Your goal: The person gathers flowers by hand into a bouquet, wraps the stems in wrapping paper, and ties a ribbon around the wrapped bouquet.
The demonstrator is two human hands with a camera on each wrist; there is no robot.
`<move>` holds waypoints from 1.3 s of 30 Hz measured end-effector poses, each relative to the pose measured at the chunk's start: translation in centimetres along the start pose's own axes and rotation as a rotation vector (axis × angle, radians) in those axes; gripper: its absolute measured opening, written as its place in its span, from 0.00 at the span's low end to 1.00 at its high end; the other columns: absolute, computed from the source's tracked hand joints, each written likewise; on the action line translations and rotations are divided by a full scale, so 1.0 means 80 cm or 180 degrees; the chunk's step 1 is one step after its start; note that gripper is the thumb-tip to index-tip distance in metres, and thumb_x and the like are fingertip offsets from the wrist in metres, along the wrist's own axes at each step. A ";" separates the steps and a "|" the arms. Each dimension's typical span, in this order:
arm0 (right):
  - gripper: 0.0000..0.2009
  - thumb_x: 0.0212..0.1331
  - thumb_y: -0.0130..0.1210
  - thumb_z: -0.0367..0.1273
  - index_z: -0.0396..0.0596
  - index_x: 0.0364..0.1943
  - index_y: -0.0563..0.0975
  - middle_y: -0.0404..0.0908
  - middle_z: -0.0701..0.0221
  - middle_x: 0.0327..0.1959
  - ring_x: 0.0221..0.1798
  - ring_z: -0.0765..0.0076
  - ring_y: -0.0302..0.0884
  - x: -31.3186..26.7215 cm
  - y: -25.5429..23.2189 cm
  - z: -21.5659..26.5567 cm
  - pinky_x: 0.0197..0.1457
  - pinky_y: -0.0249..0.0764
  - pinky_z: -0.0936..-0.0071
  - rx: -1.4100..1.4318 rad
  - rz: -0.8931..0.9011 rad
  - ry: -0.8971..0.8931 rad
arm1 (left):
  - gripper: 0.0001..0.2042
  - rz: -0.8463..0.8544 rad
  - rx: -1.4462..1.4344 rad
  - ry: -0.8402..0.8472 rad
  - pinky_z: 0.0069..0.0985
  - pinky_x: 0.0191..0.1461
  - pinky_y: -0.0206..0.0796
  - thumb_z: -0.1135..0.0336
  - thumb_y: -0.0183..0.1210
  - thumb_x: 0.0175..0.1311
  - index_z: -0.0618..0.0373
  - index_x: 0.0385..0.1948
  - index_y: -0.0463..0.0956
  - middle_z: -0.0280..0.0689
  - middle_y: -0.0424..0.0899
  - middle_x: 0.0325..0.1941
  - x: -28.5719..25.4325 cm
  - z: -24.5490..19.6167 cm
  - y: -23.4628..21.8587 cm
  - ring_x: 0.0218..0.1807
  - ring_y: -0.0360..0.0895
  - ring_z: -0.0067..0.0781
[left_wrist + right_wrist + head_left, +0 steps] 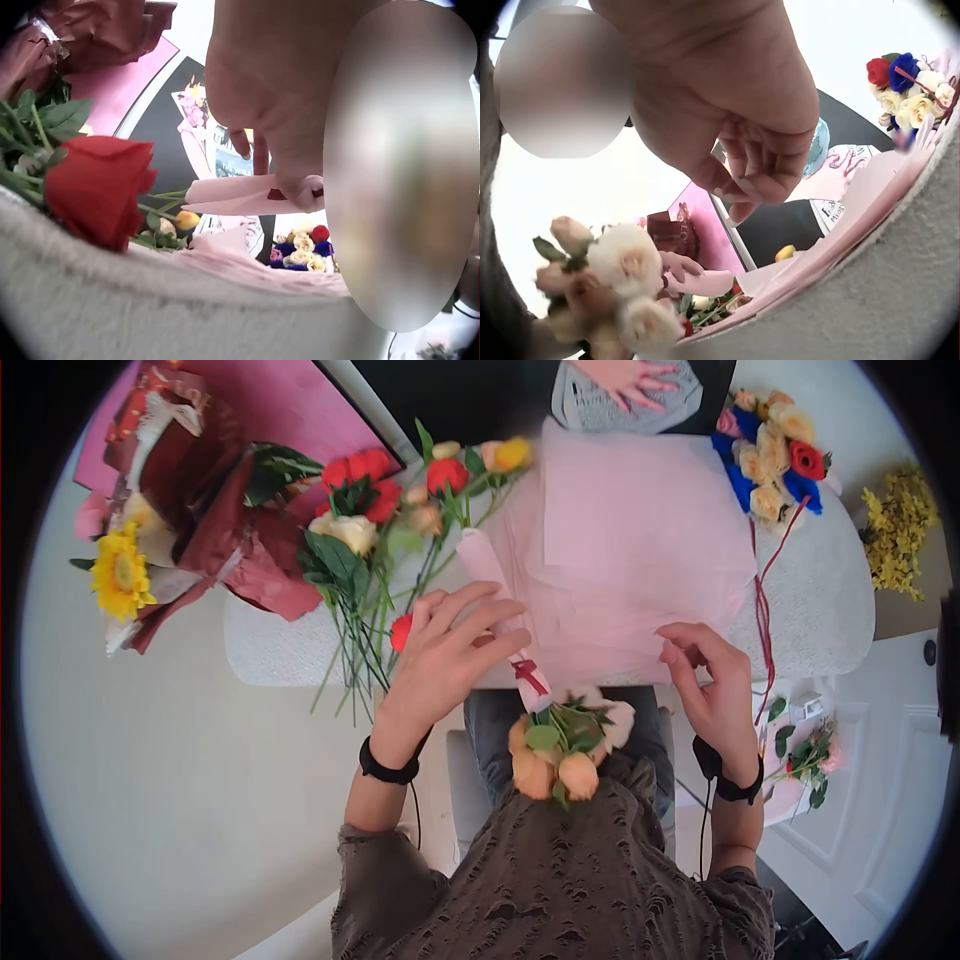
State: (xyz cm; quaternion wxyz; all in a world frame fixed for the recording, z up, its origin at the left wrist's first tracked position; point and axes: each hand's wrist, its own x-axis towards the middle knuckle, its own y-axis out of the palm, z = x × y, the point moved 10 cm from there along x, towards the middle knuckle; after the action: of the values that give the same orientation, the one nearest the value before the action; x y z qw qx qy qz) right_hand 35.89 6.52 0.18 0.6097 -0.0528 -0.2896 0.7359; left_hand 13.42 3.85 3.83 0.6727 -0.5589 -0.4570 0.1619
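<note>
In the head view my left hand grips a small bouquet by its pale pink paper wrap, near a dark red ribbon. Its peach and white roses point down toward the lap, beyond the table's near edge. The left wrist view shows the thumb pressed to the wrap. My right hand hovers by the right side of the pink sheets, its fingers loosely curled with nothing visible in them. In the right wrist view, fingertips and thumb of this hand lie close together.
Loose red and cream flowers with long stems lie left on the white table, beside a dark red wrapped bouquet. A blue and cream bouquet with red ribbons lies back right. Another person's hand rests on printed paper.
</note>
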 end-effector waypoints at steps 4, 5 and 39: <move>0.10 0.60 0.55 0.21 0.42 0.45 0.79 0.81 0.67 0.29 0.23 0.74 0.75 0.016 -0.019 0.026 0.30 0.72 0.77 0.0199 -0.0123 -0.0023 | 0.15 -0.0596 -0.0293 -0.0088 0.34 0.56 0.62 0.81 0.62 0.45 0.47 0.35 0.81 0.29 0.84 0.49 0.033 0.014 -0.070 0.57 0.76 0.37; 0.10 0.60 0.55 0.21 0.42 0.45 0.79 0.81 0.67 0.29 0.23 0.74 0.75 0.019 -0.022 0.036 0.30 0.72 0.77 0.0200 -0.0178 -0.0152 | 0.15 -0.0685 -0.0197 -0.0036 0.34 0.56 0.62 0.81 0.62 0.45 0.47 0.35 0.81 0.29 0.84 0.49 0.043 0.012 -0.087 0.57 0.76 0.37; 0.18 0.50 0.56 0.18 0.42 0.47 0.77 0.78 0.58 0.36 0.40 0.46 0.74 0.028 -0.057 0.130 0.44 0.71 0.59 -0.0770 -0.1090 -0.1509 | 0.51 -0.2843 -0.2961 0.0443 0.41 0.71 0.63 0.73 0.77 0.41 0.48 0.73 0.55 0.53 0.51 0.76 0.081 -0.052 -0.217 0.73 0.60 0.52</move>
State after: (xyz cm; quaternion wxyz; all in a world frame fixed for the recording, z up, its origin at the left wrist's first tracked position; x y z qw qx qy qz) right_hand 34.79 5.23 11.60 0.6296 0.0976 -0.5137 0.5745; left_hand 15.08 0.45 22.46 0.3911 -0.5572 -0.6232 -0.3850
